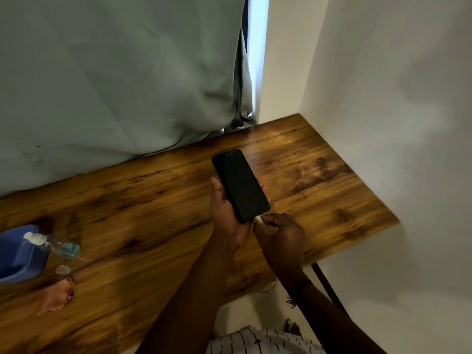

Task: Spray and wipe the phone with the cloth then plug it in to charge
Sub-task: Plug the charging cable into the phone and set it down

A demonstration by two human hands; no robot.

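Holding the phone [240, 185] above the wooden table [153, 200], you are working at its bottom edge.

Your left hand [227, 215] is cradling it screen-up, fingers wrapped round its sides; your right hand [279, 236] is pinching something small and pale against its lower end. The spray bottle [52, 245] and cloth [55, 293] are lying well apart, far left.

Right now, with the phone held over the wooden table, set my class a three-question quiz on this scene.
1. True or false: the phone lies flat on the table.
2. Which hand cradles the phone? A left hand B right hand
3. Fill in: the spray bottle lies on its ____.

Key: 1 false; 2 A; 3 side.
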